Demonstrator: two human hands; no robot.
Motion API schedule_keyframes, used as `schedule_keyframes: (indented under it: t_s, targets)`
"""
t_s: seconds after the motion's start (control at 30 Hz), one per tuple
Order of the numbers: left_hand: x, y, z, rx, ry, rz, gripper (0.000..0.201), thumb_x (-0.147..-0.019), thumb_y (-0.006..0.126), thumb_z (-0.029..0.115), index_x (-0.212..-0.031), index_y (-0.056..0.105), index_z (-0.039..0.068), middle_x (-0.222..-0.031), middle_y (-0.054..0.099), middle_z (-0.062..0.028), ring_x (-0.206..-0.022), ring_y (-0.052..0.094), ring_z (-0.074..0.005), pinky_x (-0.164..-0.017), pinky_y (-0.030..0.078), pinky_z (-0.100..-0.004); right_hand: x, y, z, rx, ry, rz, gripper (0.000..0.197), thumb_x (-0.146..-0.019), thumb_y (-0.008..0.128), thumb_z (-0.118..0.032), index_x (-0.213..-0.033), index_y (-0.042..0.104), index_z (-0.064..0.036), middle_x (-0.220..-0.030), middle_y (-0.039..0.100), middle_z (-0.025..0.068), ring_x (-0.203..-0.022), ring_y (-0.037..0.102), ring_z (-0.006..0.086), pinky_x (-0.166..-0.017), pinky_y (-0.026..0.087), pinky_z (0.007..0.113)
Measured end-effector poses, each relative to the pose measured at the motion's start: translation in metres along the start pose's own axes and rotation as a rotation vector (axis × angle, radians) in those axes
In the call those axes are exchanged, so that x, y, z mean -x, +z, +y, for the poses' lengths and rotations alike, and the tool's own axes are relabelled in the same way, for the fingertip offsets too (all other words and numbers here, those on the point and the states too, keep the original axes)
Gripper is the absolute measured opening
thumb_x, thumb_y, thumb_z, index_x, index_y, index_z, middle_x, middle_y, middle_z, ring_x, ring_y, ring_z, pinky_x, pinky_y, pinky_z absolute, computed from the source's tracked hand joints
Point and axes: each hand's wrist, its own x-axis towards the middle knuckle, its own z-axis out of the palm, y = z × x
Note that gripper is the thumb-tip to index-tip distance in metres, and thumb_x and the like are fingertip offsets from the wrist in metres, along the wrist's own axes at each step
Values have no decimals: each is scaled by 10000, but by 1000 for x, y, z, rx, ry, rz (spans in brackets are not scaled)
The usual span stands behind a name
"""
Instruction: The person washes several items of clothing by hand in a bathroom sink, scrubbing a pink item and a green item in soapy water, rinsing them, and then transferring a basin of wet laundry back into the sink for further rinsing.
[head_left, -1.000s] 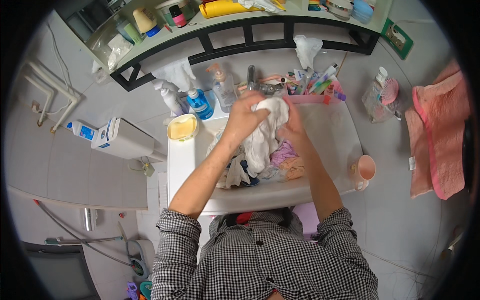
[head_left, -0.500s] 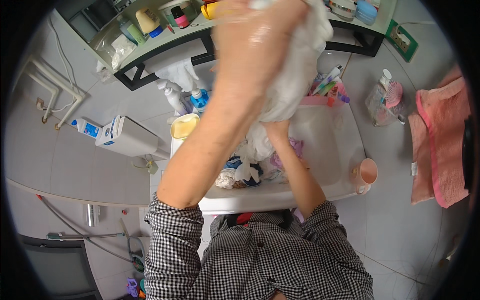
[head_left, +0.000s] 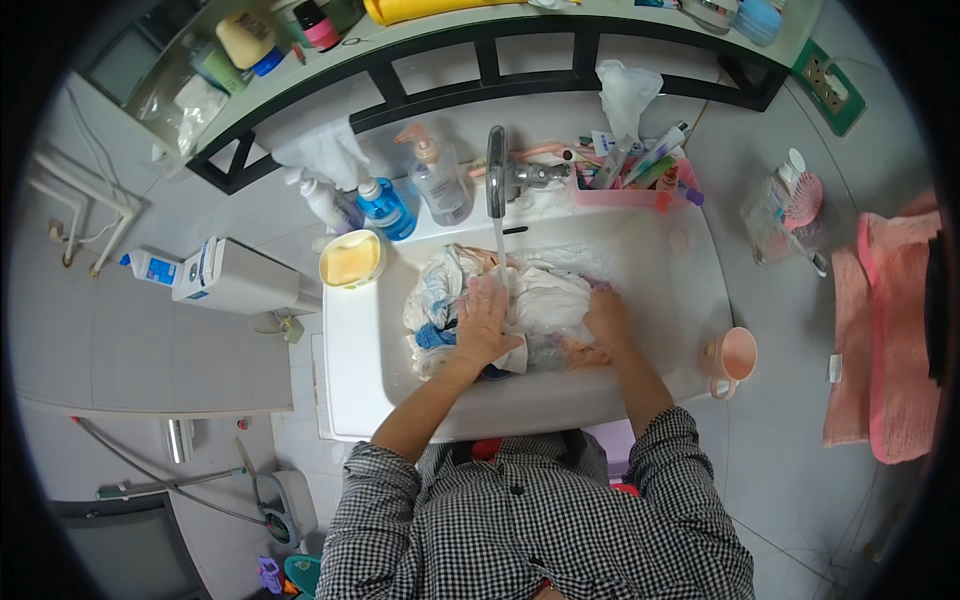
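Note:
Both of my hands are down in the white sink (head_left: 690, 330), among wet laundry. My left hand (head_left: 483, 322) lies with fingers spread on the left pile of clothes (head_left: 438, 280), which is white with blue patches. Its fingertips are close to the stream of water running from the metal faucet (head_left: 496, 170). At the right edge of a wet white cloth (head_left: 548, 298), my right hand (head_left: 606, 318) has its fingers curled in and grips the fabric; its fingertips are partly hidden. Peach and lilac fabric (head_left: 575, 352) lies in the water below that cloth.
A soap dish (head_left: 352, 260) with yellow soap stands on the sink's left rim, near a blue bottle (head_left: 386, 208) and a clear pump bottle (head_left: 440, 185). Behind the faucet's right side is a pink organizer (head_left: 630, 190). A pink mug (head_left: 731, 358) is at the right edge.
My left hand has come down from high above the sink onto the laundry. The white cloth, raised before, now lies in the sink. The faucet and its running water have come into sight.

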Motion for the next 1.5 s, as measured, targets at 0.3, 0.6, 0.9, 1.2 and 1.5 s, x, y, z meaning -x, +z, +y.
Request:
schedule_keyframes:
  t_s: [0.3, 0.6, 0.9, 1.2, 1.5]
  targets:
    - [-64, 76, 2, -338, 135, 62, 852, -610, 623, 451, -1302, 308, 65, -1360, 246, -151, -1256, 157, -398, -901, 88, -692, -25, 28, -34, 410, -155, 224, 177, -711, 509, -171, -857, 586, -107, -876, 533, 68, -875, 524, 231, -671, 418, 408]
    - [-91, 104, -9, -1646, 130, 127, 578, -795, 473, 361, -1266, 340, 53, -1279, 340, -154, -1205, 282, -305, -922, 218, -600, -91, 54, -49, 557, -73, -36, 162, -645, 576, -140, -779, 640, -76, -881, 541, 75, -824, 530, 269, -624, 429, 393]
    - [-55, 39, 5, 149, 44, -94, 818, -586, 705, 256, -1265, 327, 0, -1338, 255, -196, -1222, 201, -455, -997, 192, -509, -34, 3, -23, -21, -153, 176, 355, -605, 630, -143, -940, 584, -34, -1077, 511, 110, -995, 498, 268, -808, 406, 359]
    - [-65, -12, 22, 916, 58, 351, 584, -627, 648, 63, -1149, 391, 13, -1145, 454, -190, -1083, 403, -331, -902, 325, -357, 10, -144, -118, -892, -483, 104, 550, -553, 597, 9, -1095, 502, 13, -1174, 449, 124, -966, 509, 245, -811, 415, 295]
    - [-25, 22, 1, 499, 112, 360, 512, -635, 684, 144, -1074, 468, -7, -1229, 351, -233, -1139, 312, -430, -906, 311, -467, 28, -74, -29, -501, -193, 40, 694, -659, 669, -118, -1273, 351, -48, -1243, 420, 168, -1177, 390, 239, -955, 332, 337]
